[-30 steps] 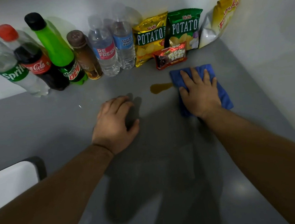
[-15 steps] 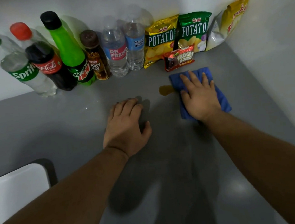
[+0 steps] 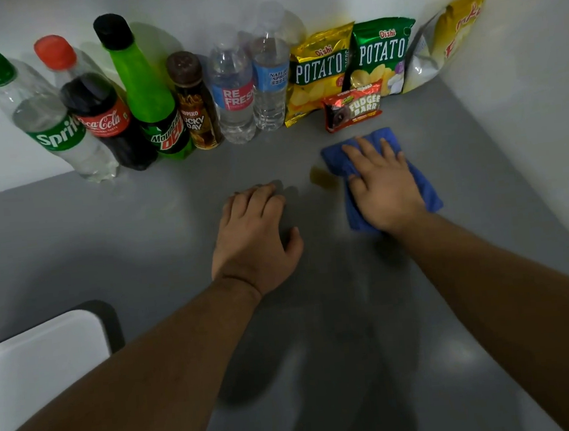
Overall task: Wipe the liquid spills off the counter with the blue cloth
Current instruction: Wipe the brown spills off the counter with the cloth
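Observation:
A blue cloth point(image 3: 423, 186) lies flat on the grey counter point(image 3: 139, 228), right of centre. My right hand point(image 3: 382, 186) presses down on it with fingers spread and straight. A small brownish-yellow puddle of liquid point(image 3: 321, 176) shows on the counter just left of the cloth, touching its left edge. My left hand point(image 3: 254, 238) rests palm down on the bare counter to the left of the puddle, fingers loosely bent, holding nothing.
Along the back wall stand several bottles, from a Sprite bottle point(image 3: 44, 119) to a water bottle point(image 3: 269, 79). Right of them lean potato chip bags point(image 3: 322, 71), a Fudgee Barr pack point(image 3: 353, 109) and a yellow bag point(image 3: 449, 29). A white object point(image 3: 38, 367) sits front left.
The cloth under my right hand has slid left over the puddle, so less liquid shows. My left hand has stayed on the counter.

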Demonstrator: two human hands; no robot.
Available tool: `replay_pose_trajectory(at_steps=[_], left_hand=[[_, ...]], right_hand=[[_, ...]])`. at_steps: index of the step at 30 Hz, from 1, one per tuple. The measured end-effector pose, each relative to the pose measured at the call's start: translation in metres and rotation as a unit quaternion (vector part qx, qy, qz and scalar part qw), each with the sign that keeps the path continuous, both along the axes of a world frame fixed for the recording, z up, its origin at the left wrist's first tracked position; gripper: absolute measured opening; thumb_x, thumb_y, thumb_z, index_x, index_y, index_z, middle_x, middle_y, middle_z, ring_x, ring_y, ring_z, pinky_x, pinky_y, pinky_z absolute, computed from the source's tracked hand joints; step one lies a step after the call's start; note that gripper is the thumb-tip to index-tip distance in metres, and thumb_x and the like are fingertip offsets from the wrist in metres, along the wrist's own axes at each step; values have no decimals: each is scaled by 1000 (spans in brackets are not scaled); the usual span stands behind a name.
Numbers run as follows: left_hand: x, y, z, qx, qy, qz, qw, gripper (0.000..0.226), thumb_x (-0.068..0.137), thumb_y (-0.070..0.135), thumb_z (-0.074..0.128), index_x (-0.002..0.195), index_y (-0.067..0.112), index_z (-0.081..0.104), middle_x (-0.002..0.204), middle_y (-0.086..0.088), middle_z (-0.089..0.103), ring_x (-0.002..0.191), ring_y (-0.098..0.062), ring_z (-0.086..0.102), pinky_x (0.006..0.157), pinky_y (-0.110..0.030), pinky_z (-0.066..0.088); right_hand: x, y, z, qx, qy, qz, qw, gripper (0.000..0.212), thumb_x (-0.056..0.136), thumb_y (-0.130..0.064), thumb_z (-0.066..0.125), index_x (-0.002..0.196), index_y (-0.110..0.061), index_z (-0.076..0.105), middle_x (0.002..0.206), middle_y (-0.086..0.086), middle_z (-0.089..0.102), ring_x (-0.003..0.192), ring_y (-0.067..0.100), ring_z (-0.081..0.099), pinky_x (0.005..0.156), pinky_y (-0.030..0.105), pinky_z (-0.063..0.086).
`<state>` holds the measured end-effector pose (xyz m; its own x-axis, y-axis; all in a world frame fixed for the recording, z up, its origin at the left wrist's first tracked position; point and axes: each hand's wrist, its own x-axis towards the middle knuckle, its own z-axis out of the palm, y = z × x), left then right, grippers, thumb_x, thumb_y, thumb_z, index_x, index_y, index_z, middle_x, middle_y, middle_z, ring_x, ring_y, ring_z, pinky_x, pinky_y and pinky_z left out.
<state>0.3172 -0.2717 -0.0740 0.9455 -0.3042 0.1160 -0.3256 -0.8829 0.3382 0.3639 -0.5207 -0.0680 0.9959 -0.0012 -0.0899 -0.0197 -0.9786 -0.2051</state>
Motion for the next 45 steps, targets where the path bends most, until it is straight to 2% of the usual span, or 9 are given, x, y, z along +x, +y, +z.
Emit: replay_pose_trajectory(at_steps=[7, 15, 19, 23, 26, 31, 36, 40, 45], left_hand=[[0, 0, 2, 0, 10, 0, 1000, 52, 89, 46, 57, 129, 14, 62, 145, -6, 56, 134, -29, 49, 119, -50, 36], [-1, -1, 3, 1, 5, 2, 1000, 54, 88, 47, 57, 130, 13, 62, 144, -8, 57, 134, -29, 50, 119, -51, 37], [-2, -1, 5, -12, 13, 11, 1000, 59, 86, 44, 56, 135, 11, 57, 146, -10, 56, 135, -30, 50, 121, -49, 36], [-3, -1, 5, -42, 18, 19, 999, 59, 83, 36, 55, 135, 8, 56, 145, -12, 56, 135, -33, 50, 120, -50, 36], [-3, 0, 4, -45, 17, 16, 999, 57, 83, 36, 55, 133, 8, 58, 143, -12, 58, 133, -33, 51, 120, -50, 36], [-2, -1, 4, -34, 23, 11, 999, 56, 86, 33, 55, 135, 7, 57, 145, -13, 56, 136, -33, 49, 123, -50, 33], [-2, -1, 3, -38, 20, 10, 999, 59, 88, 33, 43, 138, 5, 56, 147, -15, 56, 137, -34, 49, 121, -53, 35], [-2, 0, 1, -45, 4, 0, 999, 55, 89, 31, 41, 134, 5, 59, 143, -16, 58, 134, -37, 51, 118, -56, 39], [0, 0, 0, -32, 1, -4, 999, 53, 88, 33, 41, 130, 7, 62, 142, -13, 58, 132, -35, 51, 118, -54, 38]], right_hand=[[-35, 10, 1, 42, -5, 113, 993, 51, 110, -29, 37, 160, -25, 33, 169, 0, 26, 158, 27, 13, 128, 44, 6], [-5, 22, 0, 71, -18, 11, 997, 49, 110, -29, 37, 158, -24, 38, 168, 3, 30, 158, 31, 14, 129, 49, 8], [-19, 43, -3, 44, -6, 77, 996, 54, 108, -35, 37, 161, -27, 31, 170, 0, 24, 159, 33, 9, 128, 50, 6], [-61, 17, 1, 51, -5, 156, 986, 53, 105, -29, 38, 157, -23, 41, 167, -1, 32, 158, 27, 19, 128, 49, 13], [-64, -7, 3, 41, -18, 107, 993, 54, 102, -29, 39, 156, -24, 43, 166, 0, 34, 157, 29, 22, 125, 59, 15], [-21, 19, 3, 27, -17, 27, 999, 52, 106, -34, 39, 158, -26, 37, 170, 4, 24, 158, 35, 12, 127, 53, 11], [-32, 45, 5, 119, -5, 78, 990, 53, 106, -52, 33, 146, -25, 55, 163, -2, 40, 157, 27, 18, 127, 49, 11], [-69, 15, 1, 126, -36, 123, 984, 37, 100, -41, 60, 131, -23, 68, 155, -3, 51, 152, 26, 33, 125, 50, 21], [-61, -28, 0, 108, -66, -18, 992, 55, 101, -47, 51, 152, -27, 46, 165, -2, 36, 155, 28, 25, 126, 50, 24]])
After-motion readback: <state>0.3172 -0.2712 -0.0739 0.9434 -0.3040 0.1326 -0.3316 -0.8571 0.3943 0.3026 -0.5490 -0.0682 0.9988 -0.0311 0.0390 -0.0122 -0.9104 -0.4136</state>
